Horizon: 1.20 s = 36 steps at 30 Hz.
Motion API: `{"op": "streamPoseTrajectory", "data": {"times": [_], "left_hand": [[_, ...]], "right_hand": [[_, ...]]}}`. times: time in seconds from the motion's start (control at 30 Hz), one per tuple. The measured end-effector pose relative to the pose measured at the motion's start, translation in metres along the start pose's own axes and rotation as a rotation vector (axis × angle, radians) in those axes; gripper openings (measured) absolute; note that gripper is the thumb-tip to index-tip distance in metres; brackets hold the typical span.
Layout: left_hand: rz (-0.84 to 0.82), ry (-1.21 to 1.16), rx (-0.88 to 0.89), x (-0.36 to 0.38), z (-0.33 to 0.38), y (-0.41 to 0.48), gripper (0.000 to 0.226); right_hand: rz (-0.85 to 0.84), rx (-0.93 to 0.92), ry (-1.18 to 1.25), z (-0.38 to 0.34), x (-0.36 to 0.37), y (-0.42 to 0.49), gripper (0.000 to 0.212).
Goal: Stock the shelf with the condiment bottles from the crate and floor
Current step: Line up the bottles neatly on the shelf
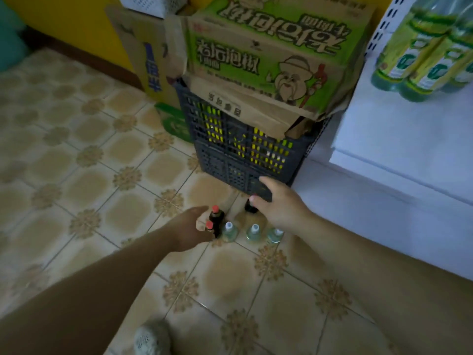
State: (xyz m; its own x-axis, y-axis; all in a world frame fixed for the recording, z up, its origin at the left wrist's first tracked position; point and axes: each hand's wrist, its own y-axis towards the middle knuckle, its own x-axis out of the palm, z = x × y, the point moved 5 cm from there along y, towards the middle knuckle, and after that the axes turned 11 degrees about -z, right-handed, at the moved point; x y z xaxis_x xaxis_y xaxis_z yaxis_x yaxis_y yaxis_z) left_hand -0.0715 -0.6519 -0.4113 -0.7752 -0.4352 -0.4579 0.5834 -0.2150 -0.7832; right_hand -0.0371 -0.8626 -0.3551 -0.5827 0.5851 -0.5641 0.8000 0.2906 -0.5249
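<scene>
Several small bottles stand on the tiled floor in front of a dark plastic crate [230, 160]. Two dark bottles with red caps [216, 217] stand at the left and a third dark bottle [249, 207] is nearer the crate. Three clear bottles with white caps [253, 232] form a row in front. My left hand [188, 228] reaches in from the left, its thumb and fingers spread in a C beside the two red-capped bottles. My right hand [277, 203] hovers over the third dark bottle, thumb at its top, fingers stretched toward the crate. Yellow-labelled bottles show through the crate's lattice.
Green printed cartons [268, 55] are stacked on the crate. A white shelf [399, 139] at the right holds green bottles with yellow labels [422, 60]. More cardboard [151, 60] leans against the yellow wall. My shoe [151, 336] is at the bottom edge.
</scene>
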Motion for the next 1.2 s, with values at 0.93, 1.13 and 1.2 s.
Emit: {"op": "streamPoseTrajectory", "data": {"times": [0.93,1.13,1.2], "left_hand": [[-0.068,-0.358,0.018,0.175,-0.162,0.360,0.087],[-0.017,-0.468,0.069,0.176,-0.155,0.361,0.091],[-0.039,-0.472,0.091,0.164,-0.147,0.339,0.096]], "right_hand": [[-0.127,0.176,0.221,0.199,0.265,0.275,0.046],[0.044,0.135,0.270,0.204,0.256,0.266,0.031],[0.061,0.109,0.283,0.188,0.239,0.246,0.030]]}}
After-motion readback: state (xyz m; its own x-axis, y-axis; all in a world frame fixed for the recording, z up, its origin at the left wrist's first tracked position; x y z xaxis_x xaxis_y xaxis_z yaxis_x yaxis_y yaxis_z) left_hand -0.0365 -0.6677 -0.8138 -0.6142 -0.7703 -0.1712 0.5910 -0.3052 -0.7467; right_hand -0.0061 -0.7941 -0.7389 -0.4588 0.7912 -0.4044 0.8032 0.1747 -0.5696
